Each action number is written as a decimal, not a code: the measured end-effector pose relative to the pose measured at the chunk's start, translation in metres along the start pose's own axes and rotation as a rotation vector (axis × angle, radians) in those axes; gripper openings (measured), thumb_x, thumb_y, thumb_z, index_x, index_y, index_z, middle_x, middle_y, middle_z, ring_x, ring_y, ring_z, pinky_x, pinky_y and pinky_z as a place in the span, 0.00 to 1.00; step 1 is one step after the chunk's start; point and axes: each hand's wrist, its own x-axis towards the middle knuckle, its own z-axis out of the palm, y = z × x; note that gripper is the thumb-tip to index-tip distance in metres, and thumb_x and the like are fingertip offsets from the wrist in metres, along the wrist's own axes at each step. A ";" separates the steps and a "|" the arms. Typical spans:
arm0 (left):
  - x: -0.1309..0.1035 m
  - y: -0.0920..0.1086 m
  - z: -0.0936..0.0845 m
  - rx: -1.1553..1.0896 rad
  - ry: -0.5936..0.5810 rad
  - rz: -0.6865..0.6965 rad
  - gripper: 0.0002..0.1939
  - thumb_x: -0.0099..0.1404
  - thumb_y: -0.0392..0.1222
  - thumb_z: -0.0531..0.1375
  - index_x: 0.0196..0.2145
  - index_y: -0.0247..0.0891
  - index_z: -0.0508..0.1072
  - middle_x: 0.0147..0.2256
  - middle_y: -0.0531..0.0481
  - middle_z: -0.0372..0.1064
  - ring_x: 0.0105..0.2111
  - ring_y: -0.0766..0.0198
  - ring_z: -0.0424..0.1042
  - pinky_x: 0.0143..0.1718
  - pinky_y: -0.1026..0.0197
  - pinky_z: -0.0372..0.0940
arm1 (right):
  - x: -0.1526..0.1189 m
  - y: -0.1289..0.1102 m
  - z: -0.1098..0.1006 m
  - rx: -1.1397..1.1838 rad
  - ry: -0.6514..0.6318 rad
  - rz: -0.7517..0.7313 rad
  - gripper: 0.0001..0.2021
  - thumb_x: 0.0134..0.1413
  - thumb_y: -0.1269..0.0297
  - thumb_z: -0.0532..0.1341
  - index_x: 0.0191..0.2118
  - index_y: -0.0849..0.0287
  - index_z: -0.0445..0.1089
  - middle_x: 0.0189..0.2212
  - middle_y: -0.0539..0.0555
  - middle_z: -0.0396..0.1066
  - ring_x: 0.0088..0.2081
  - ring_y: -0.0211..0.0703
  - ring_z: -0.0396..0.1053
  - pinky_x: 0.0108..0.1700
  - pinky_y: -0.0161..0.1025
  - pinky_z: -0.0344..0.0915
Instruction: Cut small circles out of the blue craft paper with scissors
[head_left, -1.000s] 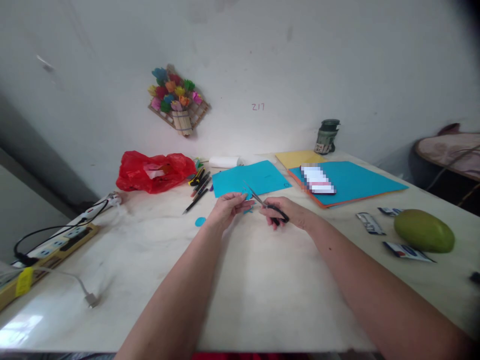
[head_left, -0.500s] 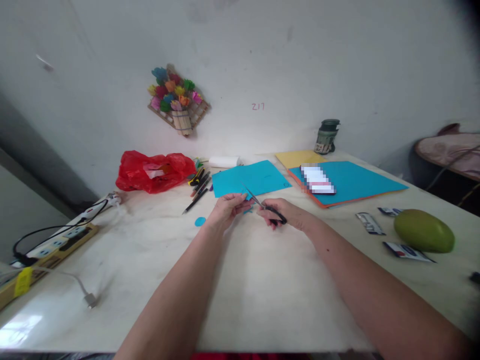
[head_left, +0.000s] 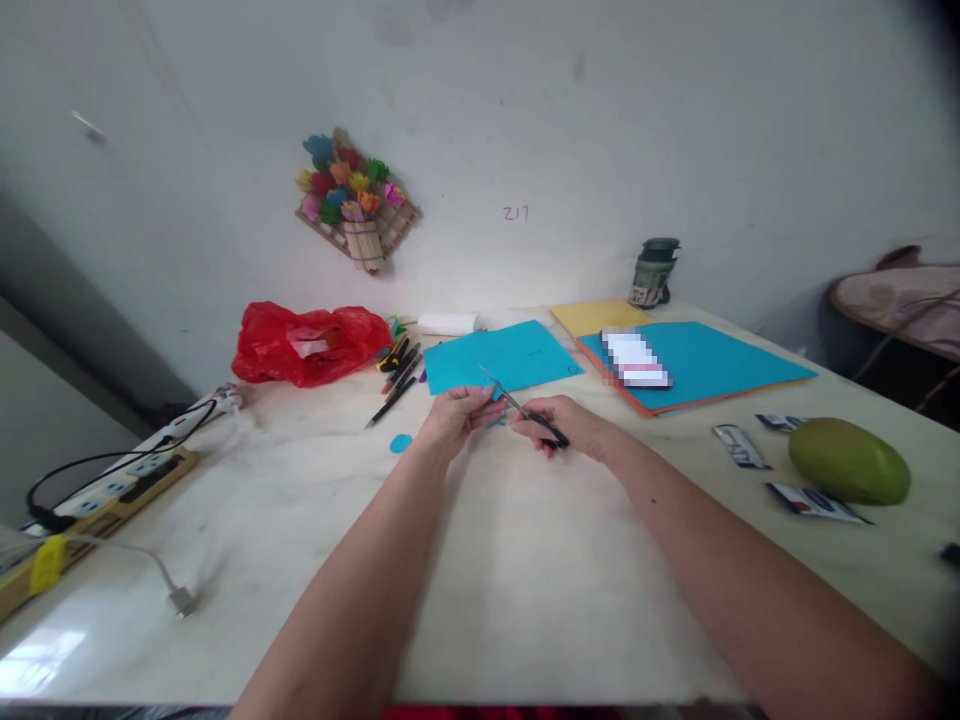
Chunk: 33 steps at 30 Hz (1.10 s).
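Scissors (head_left: 523,408) in the right hand (head_left: 576,422) point forward-left, long axis diagonal.

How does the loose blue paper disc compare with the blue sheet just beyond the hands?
Shape: the blue paper disc is round; the blue sheet is four-sided.
Size: the disc is far smaller than the sheet.
Marks: the sheet has drawn lines, including a small outline near its right corner; none can be made out on the disc.
Place: the disc lies left of the left hand; the sheet extends beyond it.
Both are blue and lie on the table.
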 end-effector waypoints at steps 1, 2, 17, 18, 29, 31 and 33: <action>0.000 0.000 0.000 0.012 0.002 -0.004 0.06 0.54 0.35 0.63 0.26 0.29 0.70 0.29 0.40 0.75 0.30 0.61 0.75 0.36 0.61 0.69 | 0.000 0.000 0.000 0.002 0.001 -0.002 0.18 0.45 0.50 0.62 0.33 0.61 0.67 0.16 0.45 0.63 0.15 0.30 0.60 0.17 0.29 0.57; 0.000 0.001 0.000 0.026 0.002 -0.007 0.06 0.54 0.35 0.63 0.26 0.29 0.70 0.29 0.40 0.75 0.30 0.61 0.75 0.34 0.62 0.69 | 0.000 -0.001 0.000 0.004 0.001 -0.003 0.18 0.45 0.50 0.62 0.33 0.61 0.67 0.16 0.45 0.63 0.15 0.30 0.60 0.17 0.29 0.58; -0.006 0.007 0.000 0.056 -0.074 -0.001 0.09 0.53 0.33 0.64 0.27 0.32 0.65 0.29 0.42 0.74 0.31 0.58 0.76 0.30 0.62 0.70 | -0.003 -0.003 -0.002 -0.008 -0.026 0.003 0.19 0.44 0.48 0.62 0.31 0.61 0.66 0.16 0.46 0.63 0.15 0.30 0.61 0.16 0.28 0.53; -0.006 0.006 0.000 0.058 -0.075 0.003 0.10 0.52 0.33 0.65 0.26 0.32 0.65 0.29 0.42 0.74 0.31 0.58 0.76 0.31 0.62 0.69 | -0.003 -0.004 -0.002 -0.012 -0.031 0.001 0.19 0.45 0.48 0.61 0.31 0.61 0.66 0.17 0.46 0.64 0.15 0.30 0.61 0.16 0.28 0.52; -0.001 0.002 -0.004 0.002 -0.079 -0.009 0.08 0.53 0.32 0.64 0.24 0.31 0.66 0.31 0.39 0.74 0.33 0.57 0.75 0.38 0.59 0.68 | -0.003 -0.004 -0.003 -0.027 -0.044 -0.013 0.18 0.47 0.48 0.60 0.32 0.61 0.66 0.18 0.47 0.65 0.16 0.30 0.63 0.16 0.28 0.50; -0.001 0.002 -0.004 -0.003 -0.081 -0.015 0.07 0.53 0.33 0.64 0.24 0.31 0.67 0.31 0.39 0.75 0.33 0.57 0.75 0.38 0.59 0.68 | -0.004 -0.005 -0.002 -0.034 -0.037 -0.008 0.18 0.47 0.48 0.60 0.32 0.61 0.66 0.18 0.47 0.65 0.16 0.30 0.63 0.15 0.28 0.50; 0.000 0.001 -0.004 -0.013 -0.078 -0.015 0.07 0.53 0.33 0.64 0.25 0.31 0.67 0.31 0.39 0.74 0.33 0.57 0.75 0.38 0.60 0.68 | -0.003 -0.005 -0.002 -0.035 -0.031 -0.004 0.18 0.47 0.48 0.60 0.33 0.61 0.66 0.18 0.47 0.65 0.16 0.30 0.62 0.15 0.28 0.50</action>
